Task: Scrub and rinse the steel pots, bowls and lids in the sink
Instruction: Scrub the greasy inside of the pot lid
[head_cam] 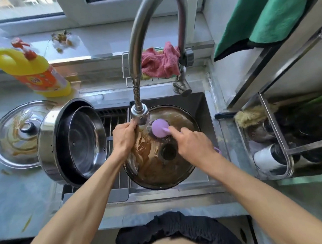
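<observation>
Right hand [193, 143] curled round a purple brush [159, 128], forefinger pressing along its handle, bristles down on the lid [158, 166] at centre frame. Left hand [123, 137] pinching the lid's upper left rim, just under the tap head [140, 114]. Lid smeared brown, lying over the sink [200, 101]. Best scrubbed in small circles, rim held firm, turning bit by bit beneath the tap. Stacked pots [74, 144] and another dirty lid [15, 135] waiting at left on the table [21, 198].

Bright daylight comes in from the window [31, 5] at 12 o'clock. Straight lines bend at the edges, and the yellow bottle [34, 72] at 10 o'clock looks blurry
</observation>
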The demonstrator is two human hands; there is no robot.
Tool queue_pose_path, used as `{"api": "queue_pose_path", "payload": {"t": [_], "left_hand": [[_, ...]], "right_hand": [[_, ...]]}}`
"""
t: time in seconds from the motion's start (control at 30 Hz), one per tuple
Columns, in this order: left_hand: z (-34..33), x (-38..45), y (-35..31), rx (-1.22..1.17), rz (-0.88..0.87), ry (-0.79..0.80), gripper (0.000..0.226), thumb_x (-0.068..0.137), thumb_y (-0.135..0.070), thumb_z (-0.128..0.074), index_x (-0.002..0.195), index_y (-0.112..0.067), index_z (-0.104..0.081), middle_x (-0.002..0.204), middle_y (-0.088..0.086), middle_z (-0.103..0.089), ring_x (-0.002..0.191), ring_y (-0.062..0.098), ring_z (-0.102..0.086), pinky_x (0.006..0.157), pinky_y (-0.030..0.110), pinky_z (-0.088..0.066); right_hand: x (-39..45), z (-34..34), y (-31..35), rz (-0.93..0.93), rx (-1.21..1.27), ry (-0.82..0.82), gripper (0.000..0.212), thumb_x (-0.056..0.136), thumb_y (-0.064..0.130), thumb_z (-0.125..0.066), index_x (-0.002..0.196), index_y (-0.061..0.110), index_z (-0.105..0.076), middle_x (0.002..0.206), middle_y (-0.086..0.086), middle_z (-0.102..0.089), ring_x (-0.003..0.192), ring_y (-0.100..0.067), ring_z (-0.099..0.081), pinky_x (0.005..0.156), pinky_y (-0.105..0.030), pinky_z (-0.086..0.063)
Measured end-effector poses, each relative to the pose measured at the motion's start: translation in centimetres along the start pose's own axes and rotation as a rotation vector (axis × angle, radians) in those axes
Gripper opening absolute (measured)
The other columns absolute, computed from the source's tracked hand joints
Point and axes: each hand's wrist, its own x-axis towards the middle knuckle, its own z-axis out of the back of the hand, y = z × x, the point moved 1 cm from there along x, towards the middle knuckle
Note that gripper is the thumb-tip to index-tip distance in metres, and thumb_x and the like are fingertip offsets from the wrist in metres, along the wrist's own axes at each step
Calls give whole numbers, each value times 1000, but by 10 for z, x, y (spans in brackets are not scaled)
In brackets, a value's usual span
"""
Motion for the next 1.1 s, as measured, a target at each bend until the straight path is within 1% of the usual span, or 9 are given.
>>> {"api": "queue_pose_path", "payload": {"t": [0.07, 0.3, 0.4, 0.5, 0.6, 0.7, 0.83, 0.93, 1.1], "left_hand": [[-2, 1, -2, 2, 17, 27, 57, 84, -54, -53, 57, -4, -53, 52, 5, -49, 53, 17, -39, 58, 33, -32], [-4, 8, -3, 21, 24, 29, 47, 72, -51, -48, 54, -7, -50, 53, 8, -48, 57, 19, -40, 60, 34, -30], [-2, 6, 3, 7, 1, 10, 46, 86, -41, -51, 50, -12, -44, 50, 2, -44, 54, 18, -34, 58, 34, -26], [-5, 8, 8, 7, 8, 24, 52, 95, -38, -54, 51, -11, -46, 52, 5, -46, 54, 18, -37, 58, 33, -28], [-2, 8, 8, 26, 22, -28, 56, 101, -28, -53, 49, -16, -40, 52, 3, -41, 53, 17, -33, 57, 34, -25], [-3, 11, 7, 38, 14, -41, 50, 100, -25, -53, 54, -11, -44, 55, 6, -41, 53, 16, -30, 57, 35, -23], [-3, 11, 11, 33, 18, -52, 57, 101, -30, -54, 48, -18, -35, 49, -1, -35, 49, 12, -27, 55, 34, -22], [-7, 7, 14, -14, 28, -37, 60, 102, -30, -53, 47, -22, -31, 45, -8, -34, 43, 6, -26, 49, 28, -21], [-15, -1, 15, -16, 21, -69, 59, 102, -32, -54, 49, -21, -31, 46, -9, -34, 49, 11, -28, 54, 34, -19]], "right_hand": [[6, 6, -12, -169, 71, 2, 55, 97, 9, -35, 149, 27, -33, 110, -15, -63, 91, -41, -65, 70, -44, -49], [11, 4, -13, -166, 81, 2, 57, 96, 9, -36, 149, 28, -33, 109, -14, -63, 91, -41, -65, 71, -44, -49], [1, -3, -11, -13, 44, 49, 57, 96, 10, -37, 148, 33, -32, 101, -12, -63, 85, -39, -65, 62, -41, -44], [3, 4, -24, -220, 117, 7, 54, 97, 9, -37, 148, 27, -34, 106, -14, -65, 90, -38, -65, 68, -42, -48], [-6, -2, -17, -46, 50, 73, 59, 94, 8, -38, 148, 32, -33, 98, -12, -62, 83, -38, -65, 61, -39, -41], [3, 8, -42, -315, 136, -12, 55, 94, 7, -39, 143, 30, -39, 95, -11, -62, 84, -36, -64, 61, -38, -41], [-2, -1, -25, -20, 106, 75, 53, 93, 14, -42, 140, 38, -38, 97, -11, -65, 85, -39, -66, 64, -41, -46], [6, 10, -47, -294, 195, -20, 50, 95, 11, -41, 140, 33, -44, 99, -13, -68, 88, -37, -65, 67, -41, -48], [-7, 1, -2, -47, 134, 59, 58, 93, 11, -40, 144, 37, -37, 105, -14, -65, 94, -40, -65, 67, -41, -43]]}}
